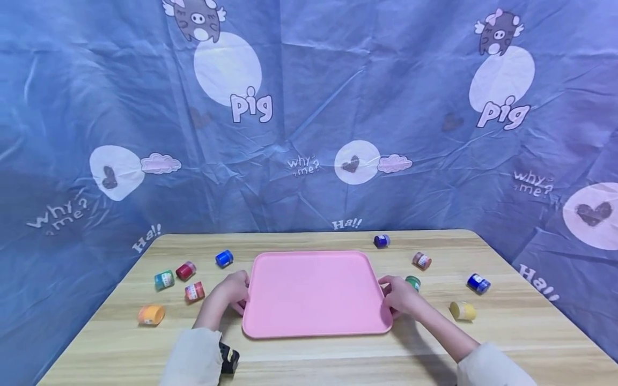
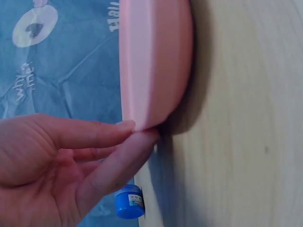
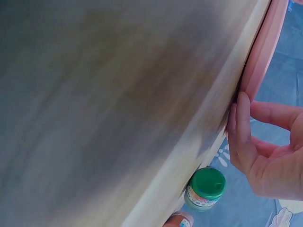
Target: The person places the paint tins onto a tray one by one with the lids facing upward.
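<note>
A pink rectangular tray (image 1: 314, 295) is in the middle of the wooden table, its inside bare. My left hand (image 1: 235, 288) pinches the tray's left rim between thumb and fingers. The left wrist view shows that pinch at the edge of the tray's pink wall (image 2: 156, 61), with a shadow on the wood beside it. On the opposite side, my right hand (image 1: 402, 296) grips the right rim, its fingertips tucked along the tray's underside (image 3: 265, 52). A small green-capped jar (image 3: 206, 187) lies just beyond the right hand, partly hidden by it in the head view.
Small paint-like jars lie to the left: blue (image 1: 224, 258), dark red (image 1: 185, 271), teal (image 1: 164, 280), red (image 1: 195, 291) and orange (image 1: 152, 314). Right of the tray are purple-blue (image 1: 381, 240), brown (image 1: 422, 260), blue (image 1: 478, 283) and yellow (image 1: 463, 311) ones. A printed blue curtain (image 1: 309, 118) hangs behind the table.
</note>
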### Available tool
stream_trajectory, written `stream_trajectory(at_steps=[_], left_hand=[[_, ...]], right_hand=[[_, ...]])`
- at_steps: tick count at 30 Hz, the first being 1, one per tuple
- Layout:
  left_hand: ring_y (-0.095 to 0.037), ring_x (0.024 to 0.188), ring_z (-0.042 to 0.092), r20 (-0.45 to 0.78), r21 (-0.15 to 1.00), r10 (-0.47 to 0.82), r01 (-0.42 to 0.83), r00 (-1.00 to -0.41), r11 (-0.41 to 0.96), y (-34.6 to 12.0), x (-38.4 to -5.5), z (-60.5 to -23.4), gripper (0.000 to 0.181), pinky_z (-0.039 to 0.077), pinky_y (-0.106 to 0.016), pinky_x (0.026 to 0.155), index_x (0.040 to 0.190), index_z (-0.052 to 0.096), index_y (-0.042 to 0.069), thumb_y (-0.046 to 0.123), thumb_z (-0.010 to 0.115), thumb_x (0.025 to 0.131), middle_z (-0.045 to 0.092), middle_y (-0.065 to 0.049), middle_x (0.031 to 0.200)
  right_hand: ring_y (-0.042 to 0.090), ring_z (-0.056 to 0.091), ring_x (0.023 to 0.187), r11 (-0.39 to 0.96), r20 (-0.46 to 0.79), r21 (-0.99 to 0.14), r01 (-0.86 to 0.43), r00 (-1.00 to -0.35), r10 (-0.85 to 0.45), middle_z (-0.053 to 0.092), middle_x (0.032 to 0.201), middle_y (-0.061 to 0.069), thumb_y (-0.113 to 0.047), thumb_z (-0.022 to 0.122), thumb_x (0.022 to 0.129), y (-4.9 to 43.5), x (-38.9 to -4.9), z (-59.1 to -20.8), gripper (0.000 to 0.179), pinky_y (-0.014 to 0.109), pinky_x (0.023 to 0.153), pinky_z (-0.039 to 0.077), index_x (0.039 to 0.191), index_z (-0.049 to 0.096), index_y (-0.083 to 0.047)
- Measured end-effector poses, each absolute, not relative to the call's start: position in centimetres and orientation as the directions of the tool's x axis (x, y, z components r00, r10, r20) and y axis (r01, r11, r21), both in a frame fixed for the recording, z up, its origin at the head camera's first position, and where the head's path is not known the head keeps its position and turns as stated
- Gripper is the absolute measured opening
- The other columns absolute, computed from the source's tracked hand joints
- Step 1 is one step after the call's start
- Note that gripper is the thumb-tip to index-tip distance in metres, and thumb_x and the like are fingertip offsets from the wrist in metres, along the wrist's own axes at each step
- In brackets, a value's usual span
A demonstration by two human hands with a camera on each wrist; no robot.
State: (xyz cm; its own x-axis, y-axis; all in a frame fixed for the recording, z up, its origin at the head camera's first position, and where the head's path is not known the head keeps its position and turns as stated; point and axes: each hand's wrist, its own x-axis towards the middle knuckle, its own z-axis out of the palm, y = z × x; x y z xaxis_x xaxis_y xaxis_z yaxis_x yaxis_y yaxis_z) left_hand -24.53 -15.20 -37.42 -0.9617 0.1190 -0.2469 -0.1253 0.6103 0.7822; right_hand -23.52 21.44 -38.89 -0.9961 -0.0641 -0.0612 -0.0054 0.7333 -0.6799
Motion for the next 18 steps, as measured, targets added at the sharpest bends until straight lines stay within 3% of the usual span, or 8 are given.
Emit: stream_trajectory(at_steps=[18], left_hand=[[-0.025, 0.055, 0.057, -0.225, 0.788, 0.095, -0.124, -0.970, 0.604, -15.25, -23.69, -37.79, 0.027, 0.055, -0.033, 0.050, 0.094, 0.044, -0.011, -0.022, 0.045, 0.070, 0.051, -0.019, 0.070]], right_hand=[[0.018, 0.058, 0.058, 0.729, -0.082, -0.685, 0.009, -0.995, -0.064, 0.057, 0.080, 0.009, 0.018, 0.052, 0.059, 21.44, -23.23, -38.65, 0.058, 0.030, 0.045, 0.053, 0.117, 0.048, 0.014]])
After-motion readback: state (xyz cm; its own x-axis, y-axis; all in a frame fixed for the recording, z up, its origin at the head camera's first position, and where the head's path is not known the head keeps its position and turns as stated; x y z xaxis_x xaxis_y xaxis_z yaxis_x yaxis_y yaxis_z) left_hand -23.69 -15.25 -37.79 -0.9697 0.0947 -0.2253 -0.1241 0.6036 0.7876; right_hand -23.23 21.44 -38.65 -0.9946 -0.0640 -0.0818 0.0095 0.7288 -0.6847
